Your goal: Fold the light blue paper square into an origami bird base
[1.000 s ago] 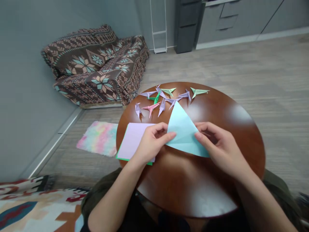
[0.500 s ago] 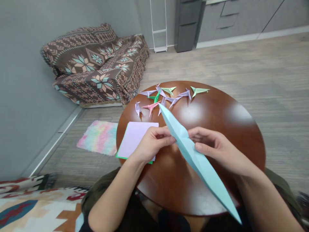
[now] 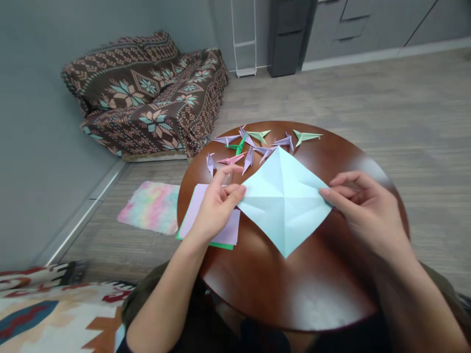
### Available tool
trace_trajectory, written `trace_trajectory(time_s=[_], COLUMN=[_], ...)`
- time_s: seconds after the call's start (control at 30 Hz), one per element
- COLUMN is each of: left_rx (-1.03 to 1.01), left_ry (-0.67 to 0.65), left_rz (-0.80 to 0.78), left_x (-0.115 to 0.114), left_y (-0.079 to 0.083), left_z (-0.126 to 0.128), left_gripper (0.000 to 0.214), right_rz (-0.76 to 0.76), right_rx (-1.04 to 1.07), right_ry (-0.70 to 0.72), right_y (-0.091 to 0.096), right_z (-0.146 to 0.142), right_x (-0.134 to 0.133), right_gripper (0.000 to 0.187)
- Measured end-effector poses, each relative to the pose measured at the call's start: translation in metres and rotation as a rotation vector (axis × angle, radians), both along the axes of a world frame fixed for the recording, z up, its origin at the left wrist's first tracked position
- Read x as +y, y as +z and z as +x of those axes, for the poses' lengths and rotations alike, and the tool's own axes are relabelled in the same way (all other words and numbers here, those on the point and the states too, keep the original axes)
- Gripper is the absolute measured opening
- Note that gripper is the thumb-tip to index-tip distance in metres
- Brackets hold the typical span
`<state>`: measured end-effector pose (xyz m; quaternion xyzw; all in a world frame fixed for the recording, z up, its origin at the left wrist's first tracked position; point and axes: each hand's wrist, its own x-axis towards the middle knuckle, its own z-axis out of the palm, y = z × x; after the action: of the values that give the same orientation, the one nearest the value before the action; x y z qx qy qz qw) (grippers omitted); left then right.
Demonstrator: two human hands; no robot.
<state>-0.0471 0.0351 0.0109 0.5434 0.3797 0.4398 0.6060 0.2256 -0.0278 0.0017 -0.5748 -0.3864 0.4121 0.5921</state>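
A light blue square of origami paper (image 3: pixel 285 196) is spread between my two hands, turned like a diamond and marked with crossing creases. My left hand (image 3: pixel 221 201) pinches its left corner between thumb and fingers. The opposite corner is gripped by my right hand (image 3: pixel 362 206). Below my left hand lies a stack of lilac and green paper sheets (image 3: pixel 195 201), partly covered by that hand. Beyond the blue paper rest several folded paper figures, among them a green one (image 3: pixel 239 146), a pink one (image 3: pixel 231 159) and a pale green one (image 3: pixel 306 137).
The round brown table (image 3: pixel 253 284) stands in front of my legs. At the back left is a sofa under a patterned cover (image 3: pixel 147 103), with a fluffy pastel mat (image 3: pixel 150 208) on the floor. Grey cabinets (image 3: pixel 353 29) line the far wall.
The blue paper, folded into a long narrow shape before, is now opened out to a square. My hands have moved apart to its left and right corners.
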Motion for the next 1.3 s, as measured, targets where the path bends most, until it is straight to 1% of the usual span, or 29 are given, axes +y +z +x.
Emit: trace_trajectory(time_s=[0.07,0.1,0.2,0.23,0.3,0.37,0.4,0.5,0.57,0.63,0.67,0.77,0.83,0.9,0.97,1.0,1.07,1.2,1.3], left_rx=[0.027,0.059,0.165,0.195,0.242,0.29,0.313,0.331,0.292,0.198,0.123,-0.159,-0.307,-0.374,-0.381,-0.364,-0.311,-0.234,-0.22], left_ry=[-0.012,0.001,0.105,0.136,0.17,0.187,0.189,0.182,0.19,0.203,0.203,0.178,0.152,0.09,0.03,0.02,0.026,0.081,0.101], left_rz=[0.038,0.057,0.129,0.152,0.193,0.243,0.27,0.333,0.343,0.305,0.253,-0.007,-0.183,-0.31,-0.392,-0.418,-0.42,-0.348,-0.319], left_x=[-0.002,-0.003,-0.002,-0.001,0.001,0.003,0.003,0.005,0.005,0.005,0.005,0.0,-0.007,-0.014,-0.021,-0.023,-0.026,-0.026,-0.024], left_y=[0.0,0.0,-0.002,-0.004,-0.006,-0.007,-0.007,-0.005,-0.004,-0.003,-0.002,-0.001,-0.001,-0.001,-0.003,-0.003,-0.004,-0.008,-0.014], left_z=[0.003,0.004,0.006,0.006,0.005,0.004,0.003,0.002,0.002,0.003,0.004,0.01,0.017,0.024,0.031,0.034,0.038,0.039,0.038], left_gripper=[0.051,0.051,0.043,0.04,0.036,0.03,0.026,0.013,0.012,0.014,0.017,0.026,0.029,0.031,0.04,0.043,0.045,0.036,0.034], right_rz=[0.04,0.054,0.069,0.059,0.031,0.006,0.005,0.062,0.138,0.189,0.188,0.068,-0.004,-0.008,0.007,0.01,0.005,0.01,0.055], right_rx=[-0.101,-0.144,-0.274,-0.315,-0.358,-0.349,-0.345,-0.415,-0.476,-0.499,-0.493,-0.462,-0.452,-0.446,-0.428,-0.418,-0.405,-0.441,-0.488], right_ry=[-0.058,-0.074,-0.089,-0.07,-0.007,0.053,0.066,0.078,0.103,0.134,0.153,0.218,0.224,0.196,0.18,0.181,0.196,0.234,0.231], right_y=[-0.001,-0.002,-0.001,0.0,0.002,0.003,0.003,-0.001,-0.004,-0.006,-0.005,0.0,0.005,0.01,0.012,0.012,0.013,0.01,0.007], right_z=[-0.001,-0.002,0.0,0.0,0.0,0.0,0.0,0.001,0.004,0.007,0.008,0.006,0.001,-0.005,-0.01,-0.011,-0.012,-0.012,-0.013], right_x=[0.001,0.002,0.001,0.001,-0.002,-0.003,-0.004,-0.004,-0.003,-0.003,-0.004,-0.007,-0.009,-0.01,-0.01,-0.01,-0.01,-0.01,-0.009], right_gripper=[0.025,0.022,0.013,0.013,0.026,0.037,0.037,0.017,0.011,0.013,0.015,0.023,0.026,0.025,0.024,0.023,0.023,0.021,0.013])
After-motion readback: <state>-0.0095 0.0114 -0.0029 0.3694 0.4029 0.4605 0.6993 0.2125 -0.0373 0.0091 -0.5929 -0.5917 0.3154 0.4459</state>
